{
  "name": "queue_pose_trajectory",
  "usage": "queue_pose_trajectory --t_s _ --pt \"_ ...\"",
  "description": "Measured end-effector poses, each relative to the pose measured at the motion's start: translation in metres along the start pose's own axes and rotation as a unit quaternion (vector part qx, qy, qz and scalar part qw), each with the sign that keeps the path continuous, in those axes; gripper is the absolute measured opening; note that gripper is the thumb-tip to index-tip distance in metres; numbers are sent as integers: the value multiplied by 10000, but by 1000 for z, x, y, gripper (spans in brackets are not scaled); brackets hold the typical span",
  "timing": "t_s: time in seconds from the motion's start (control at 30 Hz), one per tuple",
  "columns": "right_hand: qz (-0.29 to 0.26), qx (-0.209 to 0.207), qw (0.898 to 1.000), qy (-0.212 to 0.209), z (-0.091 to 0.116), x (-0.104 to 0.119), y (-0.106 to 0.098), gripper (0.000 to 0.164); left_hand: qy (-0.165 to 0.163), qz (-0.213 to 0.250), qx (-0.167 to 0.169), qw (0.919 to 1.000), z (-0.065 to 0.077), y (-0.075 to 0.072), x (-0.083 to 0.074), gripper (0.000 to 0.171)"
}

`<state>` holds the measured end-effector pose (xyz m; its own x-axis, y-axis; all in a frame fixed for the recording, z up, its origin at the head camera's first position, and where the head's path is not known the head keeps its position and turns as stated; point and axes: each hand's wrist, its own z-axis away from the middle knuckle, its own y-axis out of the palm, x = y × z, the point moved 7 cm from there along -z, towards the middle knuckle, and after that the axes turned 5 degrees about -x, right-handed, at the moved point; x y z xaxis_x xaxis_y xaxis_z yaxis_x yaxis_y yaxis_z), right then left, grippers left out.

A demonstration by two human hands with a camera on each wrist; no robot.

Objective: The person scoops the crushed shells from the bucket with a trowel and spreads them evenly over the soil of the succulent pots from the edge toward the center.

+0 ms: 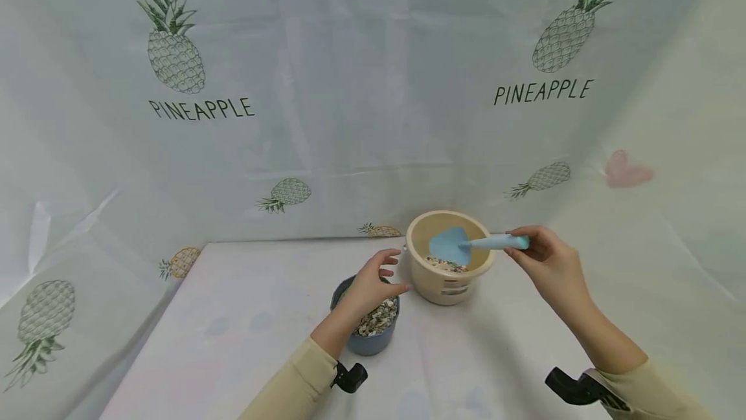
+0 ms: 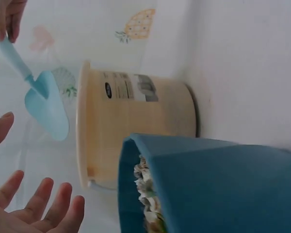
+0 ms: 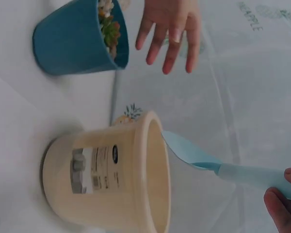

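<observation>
My right hand (image 1: pixel 548 265) grips the handle end of a light blue hand trowel (image 1: pixel 451 245). The trowel's blade is over the mouth of a cream bucket (image 1: pixel 443 287), which has pebbly mix (image 1: pixel 445 265) inside and a label on its side. My left hand (image 1: pixel 373 284) hovers above a blue plant pot (image 1: pixel 373 344), fingers spread and holding nothing. Stone chips (image 1: pixel 379 318) fill the pot's top, and a small succulent (image 3: pixel 109 32) shows among them in the right wrist view. In the head view the left hand hides part of the pot.
Pot and bucket stand close together on a pale table (image 1: pixel 262 329), the bucket near its back edge. Behind the table hangs a whitish sheet (image 1: pixel 361 83) printed with pineapples. Each wrist wears a black camera mount (image 1: pixel 350 378).
</observation>
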<state>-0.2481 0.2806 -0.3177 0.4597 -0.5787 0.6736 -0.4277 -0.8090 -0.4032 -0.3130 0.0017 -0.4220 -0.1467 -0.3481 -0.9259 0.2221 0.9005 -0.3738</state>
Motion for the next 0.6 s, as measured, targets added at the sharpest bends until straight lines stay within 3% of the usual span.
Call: queue_pose_trajectory --t_s 0.23,0.33,0.47,0.6 --pt "273 78 9994 220 -8 -19 0 25 382 -844 268 9953 -39 21 -16 73" --pt "343 150 9988 321 -11 -28 4 25 568 -1465 436 9866 -55 25 -18 77" --pt "452 250 9975 482 -13 -41 8 25 856 -2208 713 9689 -73 26 -13 81" --pt "537 349 9959 647 -15 -52 15 25 897 -2468 981 9599 -86 25 -4 81"
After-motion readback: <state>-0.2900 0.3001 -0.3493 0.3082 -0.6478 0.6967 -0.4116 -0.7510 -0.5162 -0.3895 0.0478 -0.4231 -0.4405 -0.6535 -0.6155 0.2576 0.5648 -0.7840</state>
